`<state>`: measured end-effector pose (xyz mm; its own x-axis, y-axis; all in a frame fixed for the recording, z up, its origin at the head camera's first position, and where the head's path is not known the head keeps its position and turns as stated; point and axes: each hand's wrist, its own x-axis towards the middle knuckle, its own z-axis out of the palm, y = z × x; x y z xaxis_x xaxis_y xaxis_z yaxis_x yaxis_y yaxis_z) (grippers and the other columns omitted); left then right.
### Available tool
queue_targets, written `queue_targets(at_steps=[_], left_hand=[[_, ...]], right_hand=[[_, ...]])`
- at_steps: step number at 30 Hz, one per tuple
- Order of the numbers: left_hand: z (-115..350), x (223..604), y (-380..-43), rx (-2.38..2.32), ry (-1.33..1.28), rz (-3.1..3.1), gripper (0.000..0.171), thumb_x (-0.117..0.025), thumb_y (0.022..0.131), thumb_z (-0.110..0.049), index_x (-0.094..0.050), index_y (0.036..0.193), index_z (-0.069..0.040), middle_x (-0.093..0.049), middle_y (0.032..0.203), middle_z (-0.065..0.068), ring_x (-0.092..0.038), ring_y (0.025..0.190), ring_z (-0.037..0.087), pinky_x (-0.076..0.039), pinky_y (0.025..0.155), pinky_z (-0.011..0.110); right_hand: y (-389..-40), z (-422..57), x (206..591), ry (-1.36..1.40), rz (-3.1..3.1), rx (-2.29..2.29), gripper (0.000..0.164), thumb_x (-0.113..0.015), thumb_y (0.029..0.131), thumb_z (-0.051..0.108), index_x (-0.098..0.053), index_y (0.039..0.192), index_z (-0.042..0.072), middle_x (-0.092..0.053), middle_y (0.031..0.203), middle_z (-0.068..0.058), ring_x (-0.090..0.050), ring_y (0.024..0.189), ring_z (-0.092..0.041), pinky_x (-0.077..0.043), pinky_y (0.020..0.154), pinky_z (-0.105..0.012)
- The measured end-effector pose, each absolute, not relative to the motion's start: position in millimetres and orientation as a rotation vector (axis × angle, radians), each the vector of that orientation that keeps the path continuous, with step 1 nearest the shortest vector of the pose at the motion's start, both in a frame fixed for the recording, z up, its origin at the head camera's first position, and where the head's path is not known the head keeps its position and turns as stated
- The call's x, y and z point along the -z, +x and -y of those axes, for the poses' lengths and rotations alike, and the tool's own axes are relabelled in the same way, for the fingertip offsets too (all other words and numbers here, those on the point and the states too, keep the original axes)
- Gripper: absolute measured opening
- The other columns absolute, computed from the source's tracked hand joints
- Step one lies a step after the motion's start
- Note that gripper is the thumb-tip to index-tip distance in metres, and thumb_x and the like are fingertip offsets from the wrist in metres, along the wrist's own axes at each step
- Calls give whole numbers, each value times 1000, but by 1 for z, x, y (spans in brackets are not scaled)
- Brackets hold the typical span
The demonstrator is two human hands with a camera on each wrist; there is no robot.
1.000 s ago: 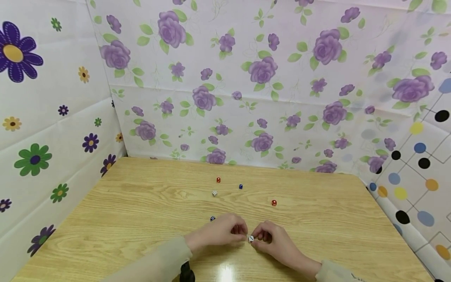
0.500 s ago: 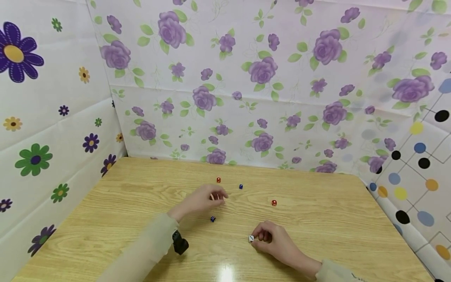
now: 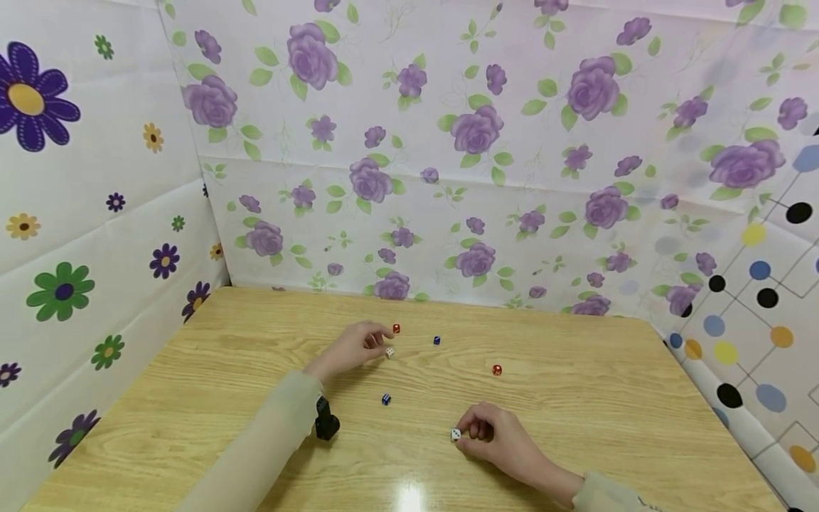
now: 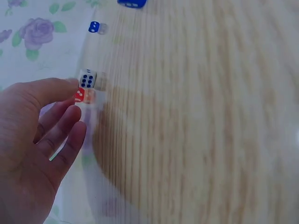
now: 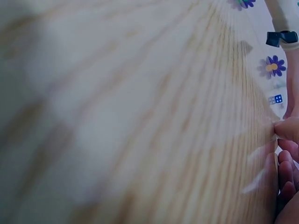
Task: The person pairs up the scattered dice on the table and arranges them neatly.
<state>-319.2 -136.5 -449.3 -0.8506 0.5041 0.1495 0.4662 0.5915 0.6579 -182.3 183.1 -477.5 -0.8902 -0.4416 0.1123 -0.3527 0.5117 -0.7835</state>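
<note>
My right hand (image 3: 499, 435) rests low on the table and pinches a white die (image 3: 456, 434) between thumb and index fingertip; its other fingers curl in. In the right wrist view the thumb hides that die. Farther back, my left hand (image 3: 350, 346) reaches to a second white die (image 3: 389, 353), thumb tip right at its side and the fingers loosely bent and apart. The left wrist view has this white die (image 4: 87, 79) with six dark pips facing the camera. Just behind it lies a red die (image 3: 396, 328), close to the left fingertips.
Other dice lie about the wooden table (image 3: 576, 398): a blue die (image 3: 437, 340) at the back, a red die (image 3: 497, 370) to the right, and a dark blue die (image 3: 386, 400) between the hands. A black wrist device (image 3: 326, 423) hangs under the left sleeve. Flowered cloth (image 3: 409, 213) walls the back.
The left hand has left the spot beside the right hand and gone back and left, passing over the rear white die, which shows again now. The right hand stays in place.
</note>
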Motion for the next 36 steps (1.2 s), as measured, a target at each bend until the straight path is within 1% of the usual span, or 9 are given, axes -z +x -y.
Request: queue_targets(at_steps=[6,11,15,20,36], left_hand=[[137,454,-324,-1124,809,-2664,29,-68,92,-7,-66,121,-6,-66,98,6,-59,87,13,-50,75,27],[135,458,-326,-1103,840,-2688,19,-68,91,-5,-69,111,-8,-66,96,6,-58,85,12,-49,76,26],[134,459,-326,-1095,839,-2716,12,-69,91,-8,-70,103,-10,-65,94,5,-57,84,12,-48,75,26],[134,459,-326,-1087,833,-2733,7,-70,91,-12,-70,98,-11,-65,93,4,-56,82,11,-48,74,25],[136,460,-323,-1101,805,-2730,7,-72,90,-15,-71,96,-12,-64,93,3,-56,80,10,-48,72,23]], right_hand=[[-182,-183,479,-692,-2638,1342,11,-78,85,31,-69,91,27,-59,82,3,-49,71,-2,-44,64,-20],[-183,-183,479,-705,-2643,1340,11,-77,85,31,-69,91,27,-59,81,4,-49,70,-1,-44,63,-20],[-183,-183,479,-698,-2642,1337,11,-77,85,30,-69,91,27,-59,81,4,-49,70,-1,-44,63,-20],[-183,-183,477,-699,-2632,1337,10,-78,85,30,-69,90,26,-59,82,3,-49,70,-1,-44,63,-19],[-183,-184,478,-712,-2625,1347,10,-78,85,30,-69,90,26,-61,83,4,-50,70,-1,-44,63,-19]])
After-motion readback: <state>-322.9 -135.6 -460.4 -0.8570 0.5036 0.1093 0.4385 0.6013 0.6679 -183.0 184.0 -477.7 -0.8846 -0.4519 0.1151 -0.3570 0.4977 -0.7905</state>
